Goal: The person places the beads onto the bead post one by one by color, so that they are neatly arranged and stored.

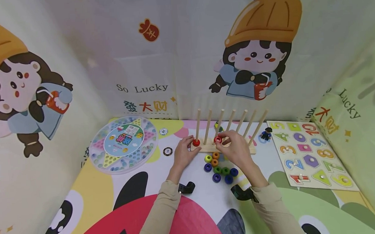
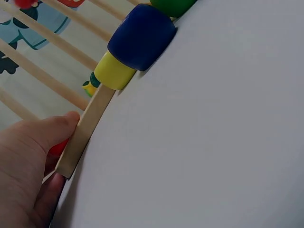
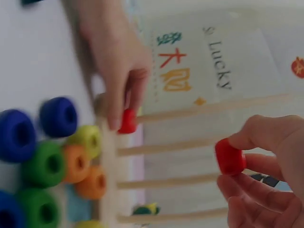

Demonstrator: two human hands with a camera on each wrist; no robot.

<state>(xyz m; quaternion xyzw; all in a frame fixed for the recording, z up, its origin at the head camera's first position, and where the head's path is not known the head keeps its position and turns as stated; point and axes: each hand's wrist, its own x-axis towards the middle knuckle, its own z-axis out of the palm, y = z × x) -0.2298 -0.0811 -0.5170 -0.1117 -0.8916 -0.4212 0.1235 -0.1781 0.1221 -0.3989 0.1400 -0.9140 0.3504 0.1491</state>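
Note:
My right hand (image 1: 237, 149) pinches a red bead (image 3: 230, 156) between thumb and fingers, in front of the pegs of a wooden peg stand (image 1: 205, 149). The bead's hole shows in the head view. At the stand's left end, my left hand (image 1: 185, 154) grips the base (image 2: 84, 137), thumb on one side and fingers on the other. Beside those fingers, a second red bead (image 3: 128, 121) sits low on the leftmost peg (image 1: 198, 125). Yellow (image 1: 208, 159), orange (image 1: 215, 162), green (image 1: 225, 171) and blue beads (image 1: 216, 178) lie loose before the stand.
A round Chinese checkers board (image 1: 94, 151) lies at the left, with two poker chips (image 1: 167, 151) beside it. On the right are a number puzzle board (image 1: 291, 149) and a small toy figure (image 1: 266, 133). Printed curtains (image 1: 186, 79) hang around the table.

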